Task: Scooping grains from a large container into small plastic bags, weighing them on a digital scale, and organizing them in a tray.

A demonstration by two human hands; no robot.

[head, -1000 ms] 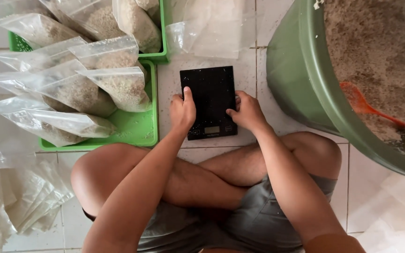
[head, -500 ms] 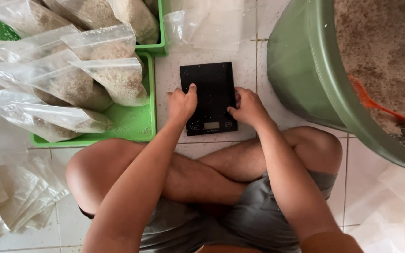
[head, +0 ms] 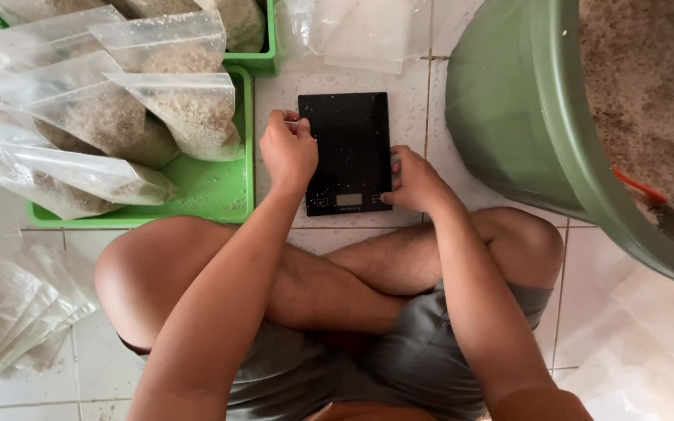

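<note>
Both hands hold the black scale on the tiled floor: the left hand curled on its left edge, the right hand closed on its near right corner. Its long axis runs away from the person, between the green tray and the green tub.

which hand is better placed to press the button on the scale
Right, probably. The right hand rests at the black scale's near right corner, thumb by the button strip beside the display. The left hand grips the left edge, farther up.
</note>
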